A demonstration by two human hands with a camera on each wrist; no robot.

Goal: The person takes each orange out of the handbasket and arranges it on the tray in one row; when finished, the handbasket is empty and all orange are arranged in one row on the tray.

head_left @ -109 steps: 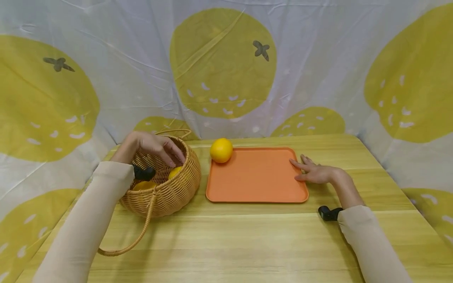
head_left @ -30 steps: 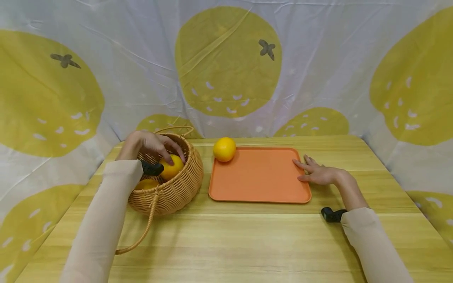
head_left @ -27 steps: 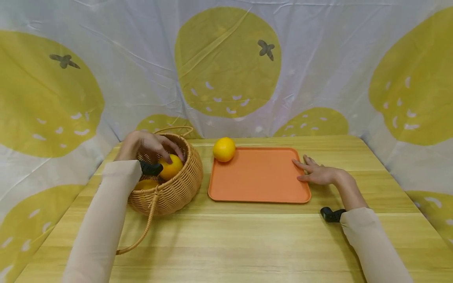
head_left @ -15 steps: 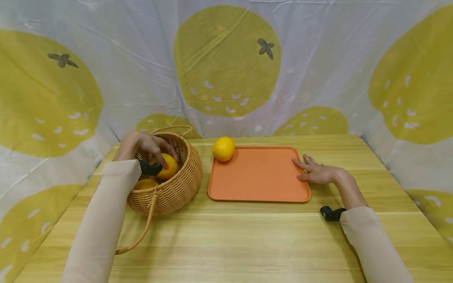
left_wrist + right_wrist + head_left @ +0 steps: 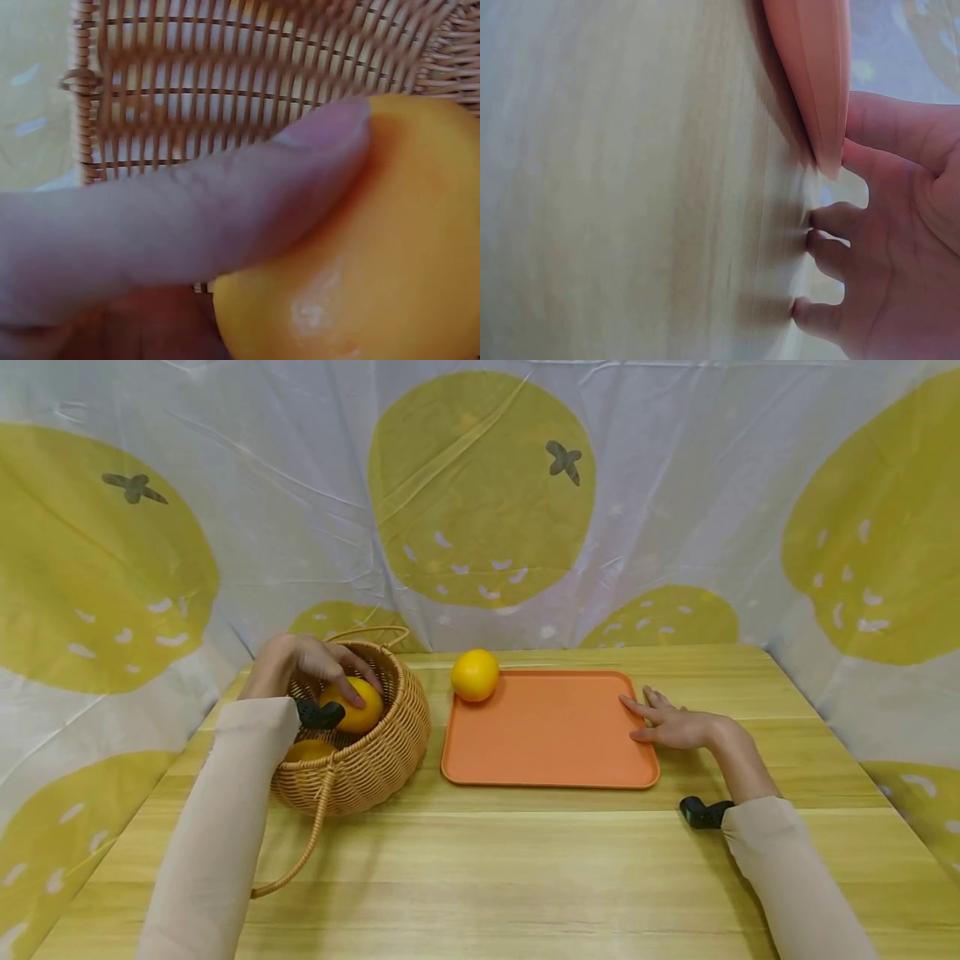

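Note:
My left hand [image 5: 321, 662] reaches over the rim into a round wicker basket [image 5: 375, 772] and grips an orange [image 5: 365, 717]. Close up in the left wrist view, the thumb [image 5: 247, 187] lies across the fruit's smooth skin; the other fingers are mostly hidden. Lower in the basket sits another orange fruit [image 5: 309, 750], partly covered by the rim. One more orange [image 5: 475, 676] rests on the back left corner of a flat orange tray [image 5: 555, 731]. At the tray's right edge my right hand [image 5: 675, 727] is spread, thumb and forefinger touching the rim, other fingertips on the table.
The basket's handle [image 5: 303, 856] hangs down toward the front of the wooden table [image 5: 525, 877]. Behind and on both sides hangs a white cloth [image 5: 300, 485] printed with big yellow fruits. Each wrist carries a small black device [image 5: 701, 812].
Earlier my left hand was in the basket with fingers over the fruit; now it grips the orange, which shows higher up and shifts slightly within the basket. The right hand stays put.

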